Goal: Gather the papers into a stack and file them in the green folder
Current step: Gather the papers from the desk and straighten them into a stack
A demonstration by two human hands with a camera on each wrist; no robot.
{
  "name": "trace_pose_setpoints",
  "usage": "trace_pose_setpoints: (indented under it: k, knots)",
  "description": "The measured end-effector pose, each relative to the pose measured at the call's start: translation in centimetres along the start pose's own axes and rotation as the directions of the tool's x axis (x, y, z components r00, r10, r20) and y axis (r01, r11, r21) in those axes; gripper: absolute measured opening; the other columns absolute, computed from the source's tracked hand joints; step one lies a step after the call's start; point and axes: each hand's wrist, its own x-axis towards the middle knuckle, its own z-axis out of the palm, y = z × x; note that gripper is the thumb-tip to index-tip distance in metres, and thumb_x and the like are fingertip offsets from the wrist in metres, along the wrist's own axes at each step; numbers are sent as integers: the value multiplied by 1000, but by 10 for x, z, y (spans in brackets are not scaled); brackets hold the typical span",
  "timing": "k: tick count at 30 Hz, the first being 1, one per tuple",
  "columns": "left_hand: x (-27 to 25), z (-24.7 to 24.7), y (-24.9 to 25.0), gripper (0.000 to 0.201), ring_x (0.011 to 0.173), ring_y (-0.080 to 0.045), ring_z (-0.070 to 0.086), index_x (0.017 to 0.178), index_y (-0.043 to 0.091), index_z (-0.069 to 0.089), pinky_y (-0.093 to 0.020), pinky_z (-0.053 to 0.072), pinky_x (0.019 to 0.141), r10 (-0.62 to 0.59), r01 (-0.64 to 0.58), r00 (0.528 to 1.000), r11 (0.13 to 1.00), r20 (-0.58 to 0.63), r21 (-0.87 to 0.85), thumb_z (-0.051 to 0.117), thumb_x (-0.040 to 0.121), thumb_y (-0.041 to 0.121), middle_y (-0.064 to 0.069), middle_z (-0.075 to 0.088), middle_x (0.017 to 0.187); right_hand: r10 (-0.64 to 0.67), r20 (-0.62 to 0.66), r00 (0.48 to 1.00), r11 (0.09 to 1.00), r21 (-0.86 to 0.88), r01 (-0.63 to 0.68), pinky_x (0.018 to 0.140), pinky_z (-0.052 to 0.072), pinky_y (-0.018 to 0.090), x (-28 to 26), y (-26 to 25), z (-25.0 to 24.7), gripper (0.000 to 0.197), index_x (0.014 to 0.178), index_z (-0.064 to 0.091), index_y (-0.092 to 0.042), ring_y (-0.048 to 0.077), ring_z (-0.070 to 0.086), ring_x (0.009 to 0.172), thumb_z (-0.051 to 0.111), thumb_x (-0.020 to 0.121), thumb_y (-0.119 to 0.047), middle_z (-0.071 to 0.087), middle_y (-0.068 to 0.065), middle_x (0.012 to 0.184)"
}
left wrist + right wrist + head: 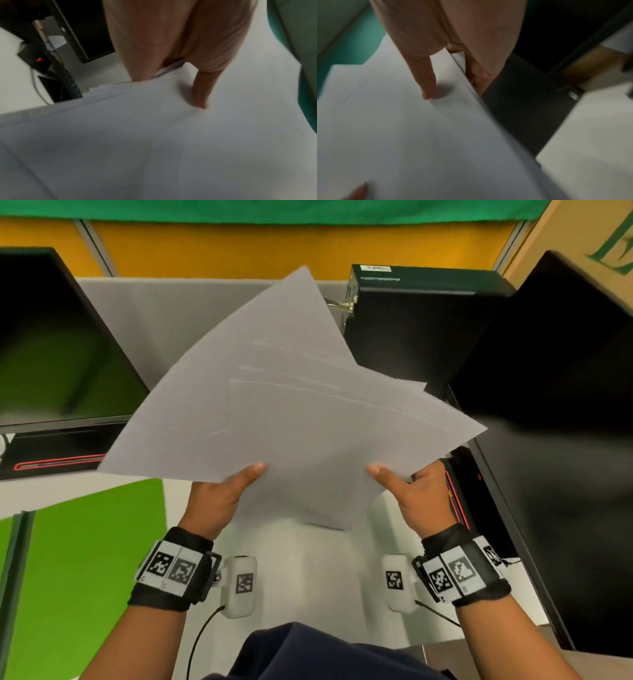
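The green folder [85, 559] lies flat on the white desk [301, 570], on the left; I cannot tell if anything is inside it. The papers [291, 412] are up in the air over the desk, fanned out and not lined up. The left hand [219, 501] pinches their near edge, thumb [200, 93] on top. The right hand [414, 498] pinches the near right edge, thumb [428, 83] on top, fingers [479, 75] hidden under the sheets

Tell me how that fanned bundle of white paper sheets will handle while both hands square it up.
The fanned bundle of white paper sheets probably flops, held only at its near edge by the left hand and right hand. Edges are offset, so the sheets likely slide easily. Probably light: thumbs on top seem enough.
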Motion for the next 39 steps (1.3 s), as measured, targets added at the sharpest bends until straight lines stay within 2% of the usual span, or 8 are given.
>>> trace_pose_setpoints:
  k: [3, 5, 7, 10, 14, 19, 24, 39]
  knots:
    - [-4, 14, 19, 28, 88, 21, 61, 111, 14, 63, 3, 40, 85, 71, -71, 991, 997, -110, 8, 66, 83, 10, 18, 65, 100, -113, -14, 993, 993, -33, 113, 49, 48, 12, -4, -10, 13, 42, 40, 59, -21, 5, 57, 40, 73, 80, -16, 62, -8, 41]
    - [-9, 25, 27, 22, 86, 24, 59, 105, 27, 61, 8, 36, 83, 55, -56, 984, 998, -171, 0, 61, 87, 14, 16, 63, 105, -154, -55, 987, 987, 28, 156, 65, 50, 6, -6, -11, 25, 26, 67, 66, -23, -6, 67, 63, 70, 81, -2, 72, -21, 63]
    - [-13, 30, 31, 22, 102, 0, 63, 105, 23, 64, -5, 40, 96, -118, 126, 984, 991, -135, 50, 50, 92, 34, 0, 64, 116, -153, -59, 986, 985, 65, 157, 73, 49, 4, -8, -8, 34, 25, 84, 69, -19, -10, 68, 79, 66, 82, 6, 72, -30, 77]
    - [-17, 30, 10, 80, 120, -41, 52, 123, -6, 57, -43, 36, 103, -323, 323, 945, 906, -46, 273, 32, 87, 61, -28, 60, 125, -101, -84, 991, 994, 31, 103, 69, 48, 3, -9, 6, 42, 10, 91, 70, 6, -11, 67, 75, 64, 85, 1, 71, -28, 72]
    - [-18, 26, -11, 54, 120, -27, 54, 125, 11, 56, -25, 34, 94, -188, 195, 980, 970, -60, 145, 66, 79, 39, -3, 60, 112, 18, -28, 999, 998, 67, -16, 74, 50, 5, -13, 24, 40, 27, 111, 64, 6, -8, 67, 83, 65, 84, 4, 71, -7, 92]
    - [-21, 4, -19, 43, 99, 1, 63, 99, 33, 64, -16, 43, 97, -33, 35, 999, 997, -29, 66, 79, 60, 39, 19, 70, 94, 35, 11, 999, 998, 44, -36, 70, 52, 7, -12, 25, 24, 38, 106, 65, 1, -6, 69, 80, 77, 71, 6, 75, -20, 81]
    - [-14, -5, -16, 34, 99, -13, 67, 84, 38, 70, -44, 42, 107, 84, -81, 996, 995, -34, 61, 80, 52, 43, 27, 73, 85, 46, 5, 999, 999, 27, -46, 70, 53, 10, -7, 33, 23, 48, 109, 62, 3, 3, 70, 83, 82, 66, 2, 72, 5, 93]
    - [-9, 1, -40, 72, 96, -16, 67, 104, 27, 61, -16, 55, 73, 105, -92, 991, 986, 86, -140, 84, 43, 56, 0, 70, 103, 174, 46, 984, 981, 76, -177, 79, 53, 11, -8, 61, 27, 61, 112, 54, -30, -3, 64, 98, 81, 67, 2, 66, -9, 109]
